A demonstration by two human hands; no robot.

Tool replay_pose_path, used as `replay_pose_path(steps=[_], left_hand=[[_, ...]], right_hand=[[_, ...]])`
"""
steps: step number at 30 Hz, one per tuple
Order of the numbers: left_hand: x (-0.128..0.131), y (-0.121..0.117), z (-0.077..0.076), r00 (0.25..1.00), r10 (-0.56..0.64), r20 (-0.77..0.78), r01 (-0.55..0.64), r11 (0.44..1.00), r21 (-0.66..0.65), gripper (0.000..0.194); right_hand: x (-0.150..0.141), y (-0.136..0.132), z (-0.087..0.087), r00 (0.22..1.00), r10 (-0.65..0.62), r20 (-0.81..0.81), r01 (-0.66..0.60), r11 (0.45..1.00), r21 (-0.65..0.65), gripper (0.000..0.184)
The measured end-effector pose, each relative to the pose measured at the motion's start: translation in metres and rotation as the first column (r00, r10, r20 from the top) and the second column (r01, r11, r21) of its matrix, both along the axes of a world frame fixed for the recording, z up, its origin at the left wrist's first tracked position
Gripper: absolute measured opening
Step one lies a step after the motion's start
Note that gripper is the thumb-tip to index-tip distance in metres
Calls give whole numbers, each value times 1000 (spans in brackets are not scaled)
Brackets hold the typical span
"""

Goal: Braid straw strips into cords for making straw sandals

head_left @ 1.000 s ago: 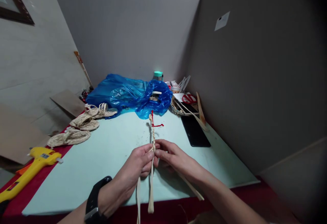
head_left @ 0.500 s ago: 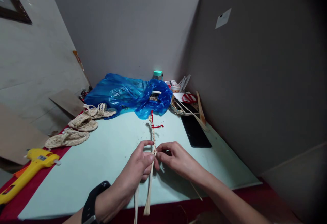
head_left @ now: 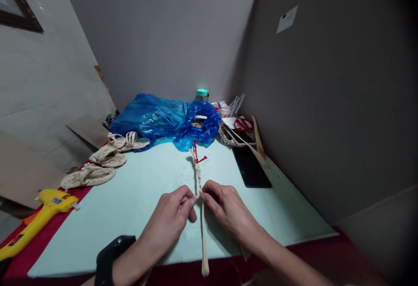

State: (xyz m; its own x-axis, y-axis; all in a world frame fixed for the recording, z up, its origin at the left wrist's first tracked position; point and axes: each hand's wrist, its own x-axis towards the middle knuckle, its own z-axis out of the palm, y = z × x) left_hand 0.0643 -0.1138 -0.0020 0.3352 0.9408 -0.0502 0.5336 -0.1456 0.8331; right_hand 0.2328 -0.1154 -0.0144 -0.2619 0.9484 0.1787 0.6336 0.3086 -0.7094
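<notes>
A thin braid (head_left: 199,175) of pale straw-like strands runs away from me over the pale green board. Red cord (head_left: 196,160) is tied round its far part. At the braid's near end, my left hand (head_left: 174,212) pinches a strand on the left side. Opposite it, my right hand (head_left: 225,205) is closed in a pinch at the right side of the same end. One flat strand (head_left: 204,242) hangs loose between my hands toward the table's front edge. The strands inside my fingers are mostly hidden.
Woven straw sandals (head_left: 88,177) and a yellow glue gun (head_left: 48,212) lie along the left edge. A blue plastic bag (head_left: 156,116) lies at the back, a green-lidded bottle (head_left: 202,94) behind it. On the right are red-handled scissors (head_left: 243,124) and a black flat device (head_left: 251,168).
My left hand has shifted slightly left, away from my right hand. The loose strand now hangs between my hands, farther right than before. The red cord's free end has turned slightly.
</notes>
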Motion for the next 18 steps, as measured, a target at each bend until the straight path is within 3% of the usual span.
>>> replay_pose_path(steps=[6, 9, 13, 18], left_hand=[[6, -11, -1, 999, 35, -3, -35, 999, -15, 22], [11, -18, -6, 994, 20, -110, -2, 988, 155, 18], [17, -25, -16, 938, -27, -345, 166, 910, 381, 21], [30, -31, -23, 883, 64, -465, 239, 791, 564, 31]], right_hand=[[-3, 4, -3, 990, -4, -139, -2, 999, -47, 17], [-5, 6, -3, 965, 10, -261, -38, 994, -102, 17], [-4, 9, -3, 951, 19, -309, -64, 989, -134, 15], [-1, 12, -6, 929, 47, -366, -138, 964, -228, 14]])
